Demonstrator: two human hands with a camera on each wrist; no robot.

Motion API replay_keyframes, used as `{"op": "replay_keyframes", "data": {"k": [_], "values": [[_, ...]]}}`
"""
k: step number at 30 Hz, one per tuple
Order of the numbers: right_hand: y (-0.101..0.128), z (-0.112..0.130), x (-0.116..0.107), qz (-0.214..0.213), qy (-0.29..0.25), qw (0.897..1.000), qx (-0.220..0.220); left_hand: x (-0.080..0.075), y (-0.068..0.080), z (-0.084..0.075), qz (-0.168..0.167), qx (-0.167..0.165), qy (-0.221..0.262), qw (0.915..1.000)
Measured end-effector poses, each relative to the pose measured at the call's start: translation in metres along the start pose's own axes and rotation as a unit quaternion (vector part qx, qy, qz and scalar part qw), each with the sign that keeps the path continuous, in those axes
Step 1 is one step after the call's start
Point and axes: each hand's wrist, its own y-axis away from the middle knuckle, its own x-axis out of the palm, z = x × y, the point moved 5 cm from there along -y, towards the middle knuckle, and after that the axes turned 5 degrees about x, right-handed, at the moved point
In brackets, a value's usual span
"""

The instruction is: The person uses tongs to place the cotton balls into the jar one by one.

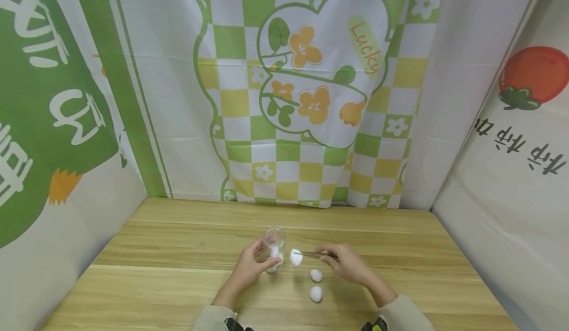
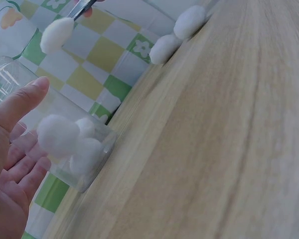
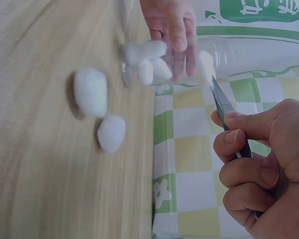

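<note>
I'm seeing the left hand [image 1: 250, 266] gripping a clear cylindrical jar [image 1: 275, 244], right hand [image 1: 348, 266] pinching silver metal tweezers [image 3: 222, 99] holding a white cotton ball [image 1: 296, 260].

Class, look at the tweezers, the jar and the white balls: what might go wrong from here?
1. The raised ball hangs only from the tips of the tweezers, so it might slip.
2. The left hand holds the clear jar; a nudge could tilt it.
3. Two loose balls lie near the right hand, which might brush them.
</note>
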Motion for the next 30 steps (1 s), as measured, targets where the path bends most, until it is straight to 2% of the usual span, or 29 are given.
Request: {"op": "replay_keyframes", "data": {"k": [10, 16, 23, 30], "values": [[-0.004, 0.006, -0.011, -0.017, 0.002, 1.000, -0.002, -0.001, 0.000, -0.001, -0.002, -0.003, 0.007, 1.0000], [-0.007, 0.010, -0.018, -0.048, 0.009, 0.999, -0.002, -0.001, 0.000, -0.001, -0.002, -0.007, 0.009, 0.9999], [-0.011, 0.016, -0.022, -0.069, 0.018, 0.997, -0.003, 0.001, 0.000, -0.001, -0.005, 0.000, 0.006, 1.0000], [-0.015, 0.024, -0.023, -0.077, 0.022, 0.997, -0.011, 0.006, 0.001, -0.005, 0.013, 0.017, 0.011, 0.9997]]}}
